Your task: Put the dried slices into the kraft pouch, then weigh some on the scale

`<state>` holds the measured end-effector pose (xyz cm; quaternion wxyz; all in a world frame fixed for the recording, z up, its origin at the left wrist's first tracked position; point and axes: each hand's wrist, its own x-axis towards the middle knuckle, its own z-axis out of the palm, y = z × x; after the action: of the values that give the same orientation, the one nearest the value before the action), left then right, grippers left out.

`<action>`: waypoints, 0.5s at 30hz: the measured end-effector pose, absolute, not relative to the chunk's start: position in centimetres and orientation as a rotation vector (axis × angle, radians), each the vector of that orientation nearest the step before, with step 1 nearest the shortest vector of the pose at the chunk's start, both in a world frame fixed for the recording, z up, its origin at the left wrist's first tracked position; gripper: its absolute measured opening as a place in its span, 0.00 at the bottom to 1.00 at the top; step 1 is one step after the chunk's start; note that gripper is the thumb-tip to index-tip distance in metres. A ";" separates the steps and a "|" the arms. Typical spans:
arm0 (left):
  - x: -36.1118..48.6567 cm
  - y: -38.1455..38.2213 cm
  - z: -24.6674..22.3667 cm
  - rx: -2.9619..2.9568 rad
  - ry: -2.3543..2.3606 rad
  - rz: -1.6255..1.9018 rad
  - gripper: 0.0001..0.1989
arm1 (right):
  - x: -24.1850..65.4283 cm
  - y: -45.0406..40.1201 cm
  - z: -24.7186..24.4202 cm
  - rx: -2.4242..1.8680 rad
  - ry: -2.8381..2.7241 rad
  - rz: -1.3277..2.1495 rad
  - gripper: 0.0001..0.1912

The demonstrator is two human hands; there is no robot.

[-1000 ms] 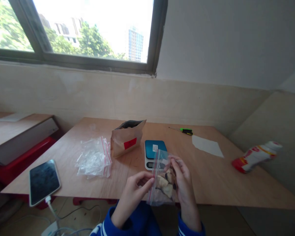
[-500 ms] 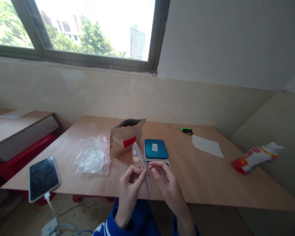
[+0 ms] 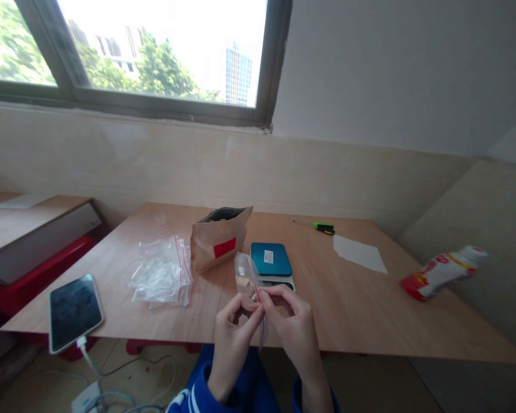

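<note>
While in both hands (image 3: 234,330) (image 3: 294,318), zip bag (image 3: 246,272) aslant

One head-worn view, looking forward and down, close over the table (image 3: 348,310), facing the window (image 3: 155,63)

Clear bag (image 3: 246,274) in right grip (image 3: 293,321)

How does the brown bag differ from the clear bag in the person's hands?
The brown bag stands on the table; the clear bag is pinched between the left hand and right hand.
The brown bag is opaque; the clear bag is see-through, showing pale pieces.
The brown bag bears a red label; the clear bag has a thin red line.
Both are flexible bags.
</note>
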<state>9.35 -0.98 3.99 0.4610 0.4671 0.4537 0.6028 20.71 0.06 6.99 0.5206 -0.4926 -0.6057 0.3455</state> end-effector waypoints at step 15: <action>7.1 -1.2 4.5 1.008 1.276 1.681 0.14 | 22.6 0.7 5.6 -1.293 -0.874 0.576 0.15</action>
<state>7.12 -1.22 4.52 0.3907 0.3967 0.5021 0.6617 22.58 0.65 5.65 0.6737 -0.5744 -0.3881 0.2560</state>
